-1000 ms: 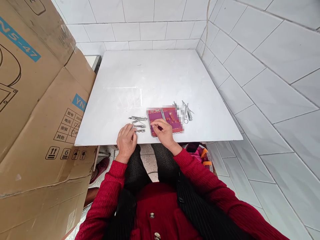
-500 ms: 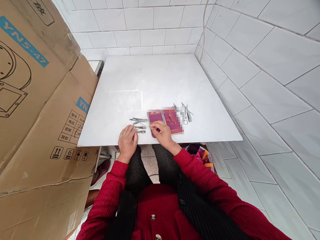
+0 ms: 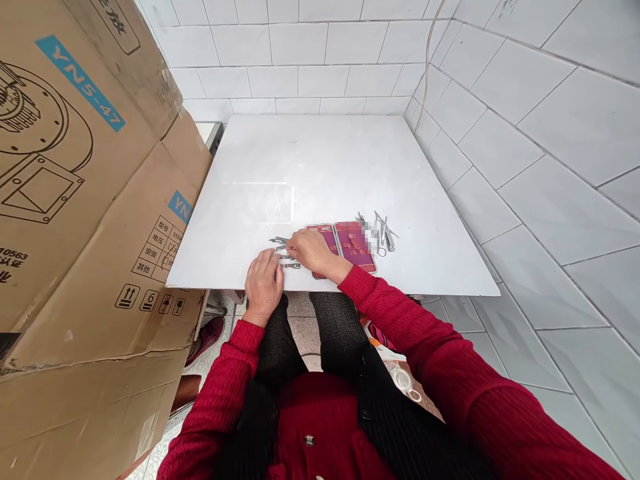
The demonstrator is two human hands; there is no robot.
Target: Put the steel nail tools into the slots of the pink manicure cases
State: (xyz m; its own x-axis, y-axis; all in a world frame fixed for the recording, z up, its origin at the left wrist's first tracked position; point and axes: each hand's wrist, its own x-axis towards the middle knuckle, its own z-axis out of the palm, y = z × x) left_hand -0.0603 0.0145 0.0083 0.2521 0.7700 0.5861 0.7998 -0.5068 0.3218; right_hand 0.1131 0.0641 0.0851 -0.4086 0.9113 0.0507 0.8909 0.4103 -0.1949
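Observation:
My left hand (image 3: 264, 280) rests on the near part of the white table, its fingers lying on the surface beside several small metal tools. One of these, close to its fingertips, looks like a nail clipper (image 3: 290, 265). Over the same group my right hand (image 3: 315, 252) reaches leftward, fingertips pinched together among the tools; whatever they hold is hidden. Darker slim tools (image 3: 278, 240) show just beyond the fingers. Under and beside my right wrist lies an open manicure case (image 3: 354, 240), red and purple inside, with its left half partly covered.
Scissors and other metal tools (image 3: 384, 235) lie right of the case, partly blurred. A tall cardboard box (image 3: 115, 200) stands along the left side of the white table (image 3: 340, 160). Tiled walls (image 3: 540, 160) border the back and right. A bag (image 3: 400, 373) sits below the table.
My right hand has moved left from the case to the metal tools. The left hand stays by them. The whole view has shifted slightly.

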